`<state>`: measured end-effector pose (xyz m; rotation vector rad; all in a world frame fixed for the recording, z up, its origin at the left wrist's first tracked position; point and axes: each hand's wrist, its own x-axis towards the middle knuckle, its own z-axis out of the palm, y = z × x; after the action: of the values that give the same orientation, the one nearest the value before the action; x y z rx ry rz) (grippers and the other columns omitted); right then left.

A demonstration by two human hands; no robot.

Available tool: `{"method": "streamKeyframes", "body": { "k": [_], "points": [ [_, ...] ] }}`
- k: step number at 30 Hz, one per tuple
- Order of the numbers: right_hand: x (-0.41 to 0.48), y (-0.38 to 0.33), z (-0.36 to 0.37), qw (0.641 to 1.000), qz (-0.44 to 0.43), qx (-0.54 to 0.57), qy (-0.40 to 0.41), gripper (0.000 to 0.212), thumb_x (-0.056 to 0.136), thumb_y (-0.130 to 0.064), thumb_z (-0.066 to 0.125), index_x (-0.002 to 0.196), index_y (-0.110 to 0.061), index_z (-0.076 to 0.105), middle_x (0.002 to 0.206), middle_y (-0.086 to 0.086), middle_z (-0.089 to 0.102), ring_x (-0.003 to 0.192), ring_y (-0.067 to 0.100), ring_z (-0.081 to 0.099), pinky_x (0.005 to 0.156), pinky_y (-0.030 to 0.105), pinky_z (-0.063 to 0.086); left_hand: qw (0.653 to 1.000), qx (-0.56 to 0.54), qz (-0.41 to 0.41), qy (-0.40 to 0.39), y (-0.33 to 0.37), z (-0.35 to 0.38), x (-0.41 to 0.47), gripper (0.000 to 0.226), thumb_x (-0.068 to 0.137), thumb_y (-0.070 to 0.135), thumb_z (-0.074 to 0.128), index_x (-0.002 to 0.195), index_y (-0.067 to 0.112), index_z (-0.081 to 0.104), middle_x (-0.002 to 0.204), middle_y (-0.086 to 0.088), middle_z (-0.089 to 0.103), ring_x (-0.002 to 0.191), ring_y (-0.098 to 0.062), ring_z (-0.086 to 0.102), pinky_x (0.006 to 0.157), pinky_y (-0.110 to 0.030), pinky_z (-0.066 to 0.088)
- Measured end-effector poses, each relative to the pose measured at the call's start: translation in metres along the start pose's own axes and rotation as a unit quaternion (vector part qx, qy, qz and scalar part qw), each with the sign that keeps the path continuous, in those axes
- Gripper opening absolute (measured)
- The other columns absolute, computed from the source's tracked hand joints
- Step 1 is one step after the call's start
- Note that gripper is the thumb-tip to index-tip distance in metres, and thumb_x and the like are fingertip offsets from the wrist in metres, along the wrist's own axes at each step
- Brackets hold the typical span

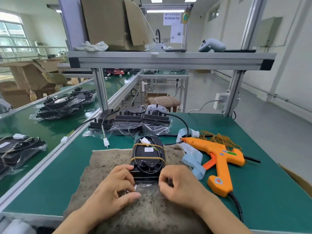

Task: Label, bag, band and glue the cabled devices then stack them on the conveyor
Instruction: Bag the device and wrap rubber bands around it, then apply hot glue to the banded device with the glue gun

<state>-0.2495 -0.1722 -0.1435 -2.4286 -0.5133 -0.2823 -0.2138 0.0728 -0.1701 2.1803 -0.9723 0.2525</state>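
As the bag [147, 187] holds the device [148, 157], left hand [116, 188] and right hand [177, 184] pinch it.

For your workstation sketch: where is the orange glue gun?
In the head view, the glue gun lies on the green table, right of the banded device, near the loose rubber bands.

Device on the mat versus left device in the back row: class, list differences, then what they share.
The mat device has two rubber bands round it; the left back-row device shows none. The mat device's cable is coiled on top; the back-row one's trails onto the table, connector loose. The left hand and right hand grip the mat device's clear bag; the other lies unheld. Both are black, cabled.
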Motion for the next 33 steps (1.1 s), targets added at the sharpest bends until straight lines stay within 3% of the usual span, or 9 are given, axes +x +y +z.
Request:
{"method": "streamKeyframes", "body": {
  "k": [5, 8, 10, 15, 20, 23, 27, 30, 33],
  "points": [
    [0.002, 0.034, -0.042, 0.94, 0.213, -0.021, 0.264, 0.009, 0.088, -0.021, 0.065, 0.08, -0.02, 0.06, 0.087, -0.006, 0.06, 0.081, 0.014, 0.055, 0.071, 0.032, 0.046, 1.0, 0.002, -0.003, 0.01, 0.004, 0.002, -0.001, 0.022, 0.084, 0.04, 0.073, 0.069, 0.024, 0.072, 0.089, 0.015, 0.062, 0.132, -0.003, 0.041, 0.101, -0.012, 0.034],
    [0.0, 0.069, -0.073, 0.909, 0.337, -0.103, 0.222, 0.017, 0.087, -0.031, 0.065, 0.098, -0.021, 0.056, 0.109, 0.003, 0.056, 0.092, 0.021, 0.055, 0.071, 0.033, 0.043, 1.0, 0.0, -0.008, 0.012, 0.005, 0.003, -0.001, 0.03, 0.083, 0.051, 0.067, 0.068, 0.025, 0.072, 0.089, 0.015, 0.062, 0.132, -0.002, 0.041, 0.101, -0.014, 0.034],
    [-0.002, 0.088, -0.082, 0.89, 0.399, -0.13, 0.177, 0.041, 0.086, -0.039, 0.067, 0.116, -0.013, 0.055, 0.12, 0.009, 0.056, 0.103, 0.026, 0.057, 0.074, 0.033, 0.044, 1.0, -0.001, -0.01, 0.014, 0.005, 0.003, -0.001, 0.033, 0.082, 0.055, 0.063, 0.068, 0.027, 0.072, 0.091, 0.016, 0.063, 0.132, -0.001, 0.041, 0.101, -0.014, 0.035],
    [-0.012, 0.11, -0.083, 0.847, 0.509, -0.118, 0.097, 0.08, 0.076, -0.063, 0.071, 0.128, -0.008, 0.046, 0.116, 0.008, 0.061, 0.099, 0.027, 0.06, 0.067, 0.032, 0.042, 1.0, -0.006, 0.0, 0.022, 0.003, 0.005, -0.002, 0.032, 0.083, 0.055, 0.062, 0.068, 0.028, 0.072, 0.092, 0.016, 0.064, 0.132, -0.003, 0.043, 0.101, -0.012, 0.034],
    [-0.016, 0.115, -0.089, 0.834, 0.534, -0.062, 0.124, 0.05, 0.07, -0.055, 0.079, 0.077, -0.016, 0.049, 0.085, 0.005, 0.056, 0.081, 0.023, 0.057, 0.052, 0.03, 0.037, 1.0, -0.017, -0.001, 0.024, 0.0, 0.005, -0.001, 0.029, 0.083, 0.055, 0.062, 0.07, 0.031, 0.072, 0.092, 0.015, 0.065, 0.132, -0.004, 0.044, 0.101, -0.014, 0.035],
    [-0.021, 0.117, -0.101, 0.802, 0.547, 0.153, 0.185, 0.04, 0.074, -0.033, 0.083, 0.094, -0.011, 0.056, 0.096, 0.011, 0.059, 0.084, 0.026, 0.058, 0.058, 0.032, 0.042, 0.999, -0.025, -0.003, 0.027, -0.001, 0.004, -0.002, 0.028, 0.084, 0.055, 0.063, 0.071, 0.032, 0.072, 0.094, 0.015, 0.067, 0.132, -0.006, 0.045, 0.101, -0.016, 0.036],
    [-0.023, 0.108, -0.114, 0.737, 0.475, 0.44, 0.194, 0.011, 0.086, -0.01, 0.066, 0.095, -0.006, 0.062, 0.068, 0.01, 0.058, 0.057, 0.019, 0.055, 0.053, 0.031, 0.046, 0.999, -0.027, -0.006, 0.034, -0.002, 0.004, -0.002, 0.026, 0.084, 0.053, 0.062, 0.072, 0.031, 0.071, 0.095, 0.016, 0.067, 0.131, -0.007, 0.046, 0.101, -0.019, 0.037],
    [-0.014, 0.087, -0.123, 0.764, 0.392, 0.473, 0.197, 0.005, 0.087, -0.004, 0.06, 0.084, -0.008, 0.06, 0.06, 0.006, 0.059, 0.047, 0.014, 0.057, 0.047, 0.026, 0.05, 0.997, -0.05, -0.008, 0.052, 0.001, 0.003, -0.002, 0.025, 0.084, 0.048, 0.063, 0.071, 0.028, 0.071, 0.096, 0.015, 0.068, 0.127, -0.009, 0.051, 0.1, -0.018, 0.039],
    [-0.002, 0.06, -0.138, 0.83, 0.28, 0.457, 0.154, 0.015, 0.088, 0.003, 0.058, 0.099, -0.008, 0.061, 0.084, 0.011, 0.071, 0.075, 0.02, 0.074, 0.061, 0.031, 0.061, 0.993, -0.075, -0.038, 0.088, 0.002, -0.001, -0.003, 0.024, 0.082, 0.047, 0.063, 0.075, 0.026, 0.073, 0.104, 0.014, 0.067, 0.119, -0.007, 0.056, 0.098, -0.013, 0.04]
  ]
}}
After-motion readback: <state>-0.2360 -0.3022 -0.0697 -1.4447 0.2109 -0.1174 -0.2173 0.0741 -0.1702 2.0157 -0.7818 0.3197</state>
